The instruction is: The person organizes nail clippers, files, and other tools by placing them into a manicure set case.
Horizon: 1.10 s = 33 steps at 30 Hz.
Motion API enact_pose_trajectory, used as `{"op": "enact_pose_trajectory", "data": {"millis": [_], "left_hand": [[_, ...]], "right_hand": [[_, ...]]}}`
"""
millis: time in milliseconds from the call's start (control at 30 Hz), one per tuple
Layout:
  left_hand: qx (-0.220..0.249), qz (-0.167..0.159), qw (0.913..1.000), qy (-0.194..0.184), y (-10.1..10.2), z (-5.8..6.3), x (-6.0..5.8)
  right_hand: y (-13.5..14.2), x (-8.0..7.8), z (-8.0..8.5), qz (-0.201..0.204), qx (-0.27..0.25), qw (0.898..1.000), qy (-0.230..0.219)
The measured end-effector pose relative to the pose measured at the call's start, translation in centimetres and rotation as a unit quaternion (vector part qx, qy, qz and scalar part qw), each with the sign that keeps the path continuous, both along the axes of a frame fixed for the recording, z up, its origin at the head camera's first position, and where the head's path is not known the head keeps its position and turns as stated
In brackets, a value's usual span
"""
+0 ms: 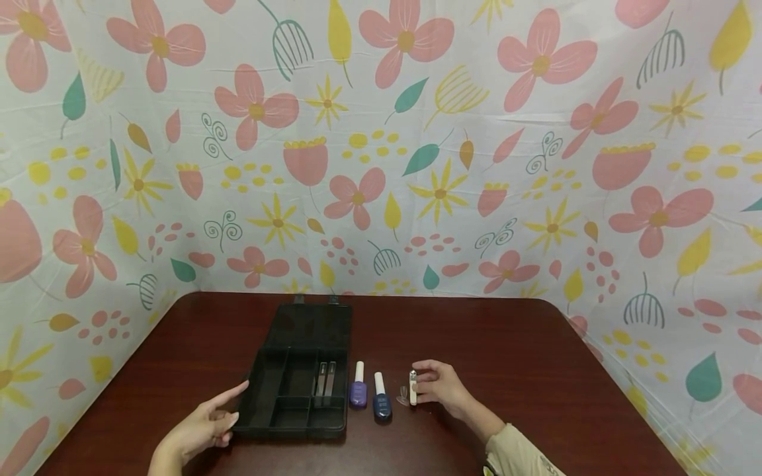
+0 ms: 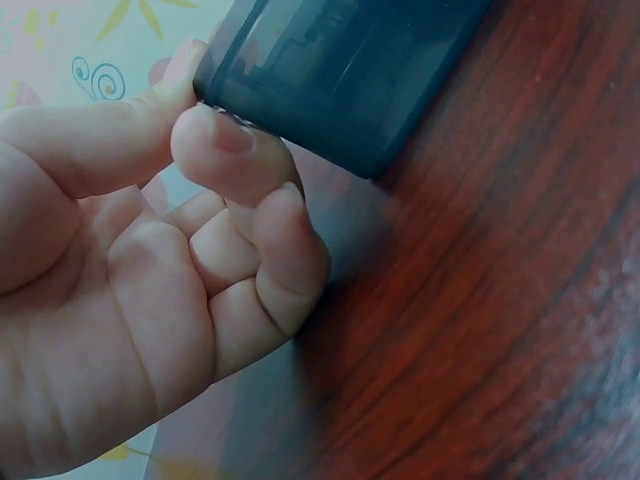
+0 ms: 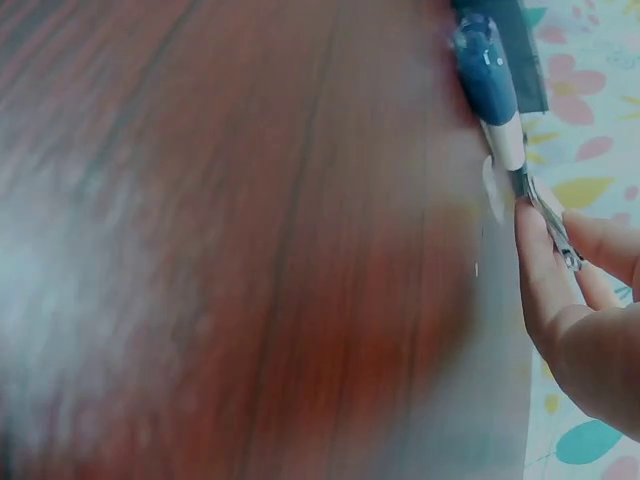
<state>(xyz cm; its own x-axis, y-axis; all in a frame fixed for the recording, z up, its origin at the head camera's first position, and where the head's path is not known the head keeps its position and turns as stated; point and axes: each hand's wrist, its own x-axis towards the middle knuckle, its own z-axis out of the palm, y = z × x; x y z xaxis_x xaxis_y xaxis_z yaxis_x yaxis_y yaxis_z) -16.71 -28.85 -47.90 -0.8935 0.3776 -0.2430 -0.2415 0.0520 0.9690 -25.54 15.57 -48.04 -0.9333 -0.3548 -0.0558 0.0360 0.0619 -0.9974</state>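
My right hand point(image 1: 443, 389) pinches a small silver nail clipper point(image 1: 413, 388) between thumb and fingers, holding it upright close over the table; its metal end also shows in the right wrist view. My left hand point(image 1: 199, 426) touches the left side of an open black plastic case point(image 1: 288, 433), index finger straight along the rim, thumb at the front corner, other fingers curled under. Two slim metal pieces point(image 1: 326, 380) lie in a right-hand compartment of the case. A small clear curved piece point(image 1: 403, 395) lies just left of the clipper.
A purple nail polish bottle point(image 1: 358, 395) and a dark blue one point(image 1: 382, 406), both white-capped, lie between the case and my right hand. The case's lid point(image 1: 309, 325) is folded back towards the table's far edge. A flower-print cloth point(image 1: 381, 165) hangs around the brown table point(image 1: 452, 330).
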Motion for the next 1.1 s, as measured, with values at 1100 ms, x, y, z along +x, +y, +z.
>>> {"op": "enact_pose_trajectory", "data": {"millis": [1100], "left_hand": [[0.003,-0.001,1.0,0.001,0.1,0.2,0.1]], "right_hand": [[-4.9,-0.4,0.7,-0.011,-0.111,0.994,-0.022]]}}
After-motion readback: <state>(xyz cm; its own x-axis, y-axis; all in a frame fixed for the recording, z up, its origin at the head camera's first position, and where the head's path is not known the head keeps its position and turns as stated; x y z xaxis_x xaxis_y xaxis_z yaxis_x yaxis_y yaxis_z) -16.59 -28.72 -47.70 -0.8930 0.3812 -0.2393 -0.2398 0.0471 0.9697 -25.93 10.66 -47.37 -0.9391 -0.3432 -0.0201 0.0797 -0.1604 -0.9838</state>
